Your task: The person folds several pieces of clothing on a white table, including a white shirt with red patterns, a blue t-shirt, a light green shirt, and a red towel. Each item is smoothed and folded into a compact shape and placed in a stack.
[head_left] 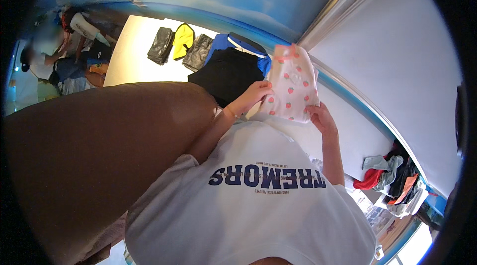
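Between my two hands is a folded pale pink garment [292, 86] printed with red strawberries, with a pink band along its far edge. My left hand [256, 98] pinches its left side near the lower corner. On the opposite side, my right hand [323, 117] grips the lower right edge. A folded black garment [226, 76] lies just beyond my left hand, partly over a blue garment [222, 43]. What kind of garment the pink one is, I cannot tell.
A white table [134, 51] also holds two shiny black folded pieces [160, 45] and a yellow one [183, 40]. A large brown surface [109, 160] fills the left. Mixed clothes [392, 175] are piled at right. People [74, 51] are at far left.
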The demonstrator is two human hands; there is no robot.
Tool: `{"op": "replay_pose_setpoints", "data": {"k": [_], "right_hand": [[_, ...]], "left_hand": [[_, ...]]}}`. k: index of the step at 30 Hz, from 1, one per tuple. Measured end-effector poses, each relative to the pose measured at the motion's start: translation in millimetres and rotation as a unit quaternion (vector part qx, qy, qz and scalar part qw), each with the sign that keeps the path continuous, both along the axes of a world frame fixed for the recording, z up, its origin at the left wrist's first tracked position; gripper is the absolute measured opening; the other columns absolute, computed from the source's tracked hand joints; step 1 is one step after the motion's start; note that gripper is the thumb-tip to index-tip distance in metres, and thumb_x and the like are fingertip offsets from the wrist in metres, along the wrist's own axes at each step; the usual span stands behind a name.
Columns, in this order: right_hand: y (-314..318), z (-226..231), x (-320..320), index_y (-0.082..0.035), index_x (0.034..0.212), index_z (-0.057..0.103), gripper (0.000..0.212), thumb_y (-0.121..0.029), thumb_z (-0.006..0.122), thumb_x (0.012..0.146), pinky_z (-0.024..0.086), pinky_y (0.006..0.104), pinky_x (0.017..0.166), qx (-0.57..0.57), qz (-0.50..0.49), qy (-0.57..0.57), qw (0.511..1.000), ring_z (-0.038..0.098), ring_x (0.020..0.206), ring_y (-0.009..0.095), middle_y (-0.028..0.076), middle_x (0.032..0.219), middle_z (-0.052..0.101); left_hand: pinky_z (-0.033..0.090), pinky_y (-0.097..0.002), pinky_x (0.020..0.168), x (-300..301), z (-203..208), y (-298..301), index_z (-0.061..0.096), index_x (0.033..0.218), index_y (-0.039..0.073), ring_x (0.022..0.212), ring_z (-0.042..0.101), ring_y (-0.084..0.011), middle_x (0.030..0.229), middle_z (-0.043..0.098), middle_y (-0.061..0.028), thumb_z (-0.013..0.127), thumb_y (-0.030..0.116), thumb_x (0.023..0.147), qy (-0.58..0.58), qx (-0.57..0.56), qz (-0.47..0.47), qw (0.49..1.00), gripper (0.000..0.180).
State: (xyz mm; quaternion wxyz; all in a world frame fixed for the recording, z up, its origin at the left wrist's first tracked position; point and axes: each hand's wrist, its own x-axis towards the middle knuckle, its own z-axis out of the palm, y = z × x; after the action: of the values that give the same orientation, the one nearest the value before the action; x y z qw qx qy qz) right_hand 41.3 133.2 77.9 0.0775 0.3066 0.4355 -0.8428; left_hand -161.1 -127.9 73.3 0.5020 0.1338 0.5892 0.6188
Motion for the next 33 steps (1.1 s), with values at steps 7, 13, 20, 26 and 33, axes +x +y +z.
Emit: {"op": "replay_pose_setpoints", "data": {"k": [7,13,20,26,33], "right_hand": [[-18.3,-73.9,44.8,-0.002,0.129,0.061,0.053,-0.026,0.083,0.086,0.059,0.0388,0.084,0.585,0.088,-0.157,0.791,0.072,0.094,0.030,0.017,0.110,0.072],[-60.4,-73.0,-52.4,-0.001,0.101,0.073,0.035,-0.034,0.081,0.090,0.058,0.0373,0.081,0.434,0.089,0.016,0.897,0.072,0.088,0.024,0.012,0.093,0.073],[-145.3,-115.7,-139.6,0.000,0.101,0.069,0.055,-0.051,0.083,0.088,0.053,0.0304,0.062,0.145,0.236,-0.107,0.955,0.064,0.067,0.013,0.004,0.077,0.066],[-174.2,-77.1,-148.4,-0.002,0.116,0.066,0.051,-0.039,0.084,0.087,0.054,0.0318,0.072,0.141,0.147,-0.112,0.973,0.066,0.083,0.016,0.004,0.095,0.068],[-171.5,10.2,-156.7,-0.006,0.118,0.069,0.033,-0.019,0.074,0.087,0.055,0.0367,0.095,-0.223,0.000,0.022,0.975,0.068,0.102,0.021,0.005,0.109,0.073]], "left_hand": [[0.057,-0.0327,0.083,-17.5,-52.4,-30.1,0.074,0.101,0.004,0.092,0.073,-0.0179,0.096,0.077,-0.0094,0.073,0.014,0.093,0.235,-0.072,0.118,0.962,0.013],[0.056,-0.0392,0.086,-87.8,-70.0,-138.4,0.064,0.121,0.003,0.099,0.070,-0.0283,0.106,0.072,-0.0181,0.076,0.019,0.096,0.584,-0.278,0.272,0.713,0.032],[0.055,-0.0442,0.085,-100.9,-42.3,-153.2,0.060,0.132,0.011,0.099,0.069,-0.0347,0.112,0.068,-0.0219,0.079,0.024,0.093,0.433,-0.526,0.094,0.726,0.045],[0.054,-0.0512,0.085,-108.0,-35.2,-165.9,0.058,0.138,0.016,0.104,0.067,-0.0398,0.119,0.062,-0.0242,0.080,0.039,0.091,0.449,-0.483,0.127,0.741,0.057],[0.041,-0.0540,0.115,-121.7,-75.5,-171.9,0.069,0.121,0.009,0.115,0.065,-0.0414,0.116,0.068,-0.0182,0.075,0.031,0.095,0.620,-0.331,0.188,0.686,0.035]]}}
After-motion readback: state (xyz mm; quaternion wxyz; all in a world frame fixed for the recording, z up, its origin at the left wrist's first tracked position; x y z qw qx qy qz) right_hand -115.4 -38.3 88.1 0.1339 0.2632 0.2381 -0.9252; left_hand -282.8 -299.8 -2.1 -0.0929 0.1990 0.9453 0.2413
